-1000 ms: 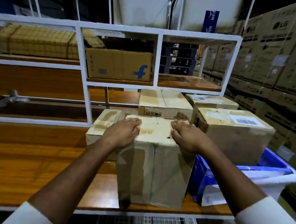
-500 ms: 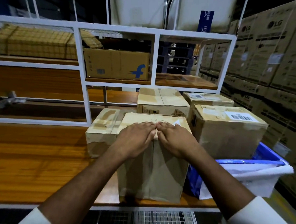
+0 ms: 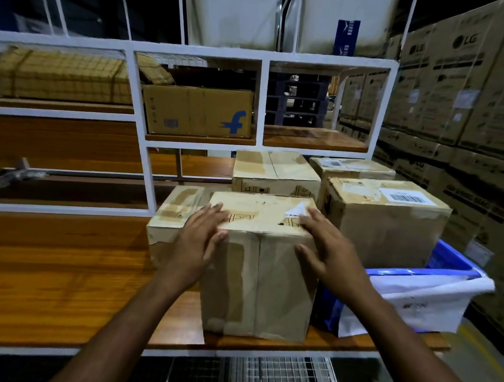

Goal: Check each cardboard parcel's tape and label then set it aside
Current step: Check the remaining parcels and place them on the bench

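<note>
With the box [image 3: 258,267] standing at the front edge of the wooden shelf [image 3: 50,282], we lay our left hand [image 3: 197,243] and right hand [image 3: 326,253] flat, fingers straight and gripping nothing, and should press evenly along its top tape seam.
</note>
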